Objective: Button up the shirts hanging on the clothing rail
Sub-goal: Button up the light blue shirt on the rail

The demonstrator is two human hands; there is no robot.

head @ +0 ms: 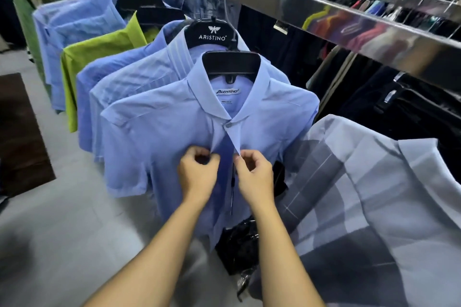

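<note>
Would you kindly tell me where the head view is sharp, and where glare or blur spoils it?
Head view throughout: sharp on the front blue shirt, pinched by the left hand and right hand; the chrome rail mirrors smeared colours; dark clothes behind it are blurred and dim.

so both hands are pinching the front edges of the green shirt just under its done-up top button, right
Not quite: the head view shows the left hand and right hand pinching the front edges of the light blue shirt just under its done-up top button. The green shirt hangs further back, untouched.
</note>
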